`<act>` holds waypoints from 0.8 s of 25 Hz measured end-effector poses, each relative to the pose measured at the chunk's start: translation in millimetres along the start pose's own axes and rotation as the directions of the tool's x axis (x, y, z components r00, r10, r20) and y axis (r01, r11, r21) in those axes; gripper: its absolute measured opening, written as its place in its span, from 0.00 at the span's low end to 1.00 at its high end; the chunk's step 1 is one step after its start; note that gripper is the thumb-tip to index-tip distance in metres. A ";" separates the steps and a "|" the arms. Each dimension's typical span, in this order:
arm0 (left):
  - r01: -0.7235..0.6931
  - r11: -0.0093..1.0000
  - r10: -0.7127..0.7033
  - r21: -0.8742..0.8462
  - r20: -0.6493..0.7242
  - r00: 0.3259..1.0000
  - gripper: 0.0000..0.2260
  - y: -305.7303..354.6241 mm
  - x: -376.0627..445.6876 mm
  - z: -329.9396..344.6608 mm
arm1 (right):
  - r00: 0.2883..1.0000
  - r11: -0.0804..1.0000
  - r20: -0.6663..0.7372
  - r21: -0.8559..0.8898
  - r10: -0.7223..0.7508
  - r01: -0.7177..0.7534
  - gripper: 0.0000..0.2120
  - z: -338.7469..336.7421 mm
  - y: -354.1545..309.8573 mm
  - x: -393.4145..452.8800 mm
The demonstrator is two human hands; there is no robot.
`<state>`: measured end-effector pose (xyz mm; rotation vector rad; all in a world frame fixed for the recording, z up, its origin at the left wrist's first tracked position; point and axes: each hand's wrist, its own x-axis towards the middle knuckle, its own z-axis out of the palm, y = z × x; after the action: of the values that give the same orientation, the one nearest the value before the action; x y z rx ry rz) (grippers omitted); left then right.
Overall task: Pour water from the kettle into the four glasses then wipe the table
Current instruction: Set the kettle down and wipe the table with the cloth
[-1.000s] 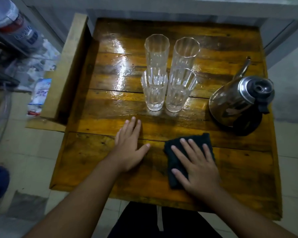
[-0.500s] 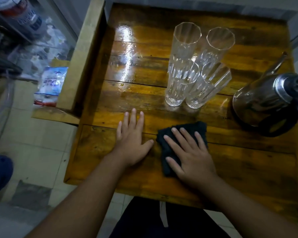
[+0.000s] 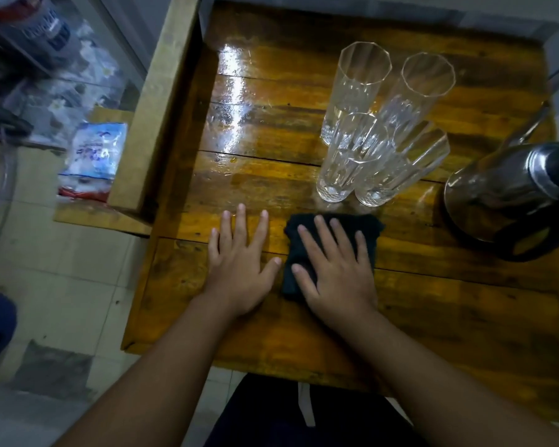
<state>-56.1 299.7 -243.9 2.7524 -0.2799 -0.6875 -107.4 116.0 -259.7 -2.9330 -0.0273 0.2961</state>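
While four tall clear faceted glasses (image 3: 381,124) stand bunched in two pairs on the glossy brown plank worktop (image 3: 465,311), one shiny steel kettle with a black handle (image 3: 510,191) sits to their right near the edge. One folded black cloth (image 3: 331,250) lies just in front of the glasses. Right hand (image 3: 336,272) presses flat on it, its grip fully spread. Left hand (image 3: 239,269) lies open on bare wood just beside the cloth, holding nothing. Writing on the white plastic packet (image 3: 92,159) is blurred, unreadable
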 end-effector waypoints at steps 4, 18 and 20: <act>-0.043 0.997 0.037 -0.065 -0.089 0.995 0.35 25.0 -5.3 -0.3 | 0.998 0.998 0.021 0.000 -0.060 0.060 0.31 -1.1 66.9 -58.7; -0.103 0.993 0.108 0.061 -0.078 0.991 0.37 115.3 -12.2 44.3 | 0.996 0.996 0.001 0.005 0.084 -0.084 0.32 -10.3 137.3 -79.9; -0.138 0.983 0.145 0.118 -0.051 0.988 0.37 114.2 -12.1 46.8 | 0.988 0.988 0.007 0.015 0.154 -0.154 0.32 -13.7 164.3 -91.6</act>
<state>-102.6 184.7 -241.3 2.8205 -0.5114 -0.5689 -194.6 -51.3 -260.4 -2.9241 0.2010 0.3262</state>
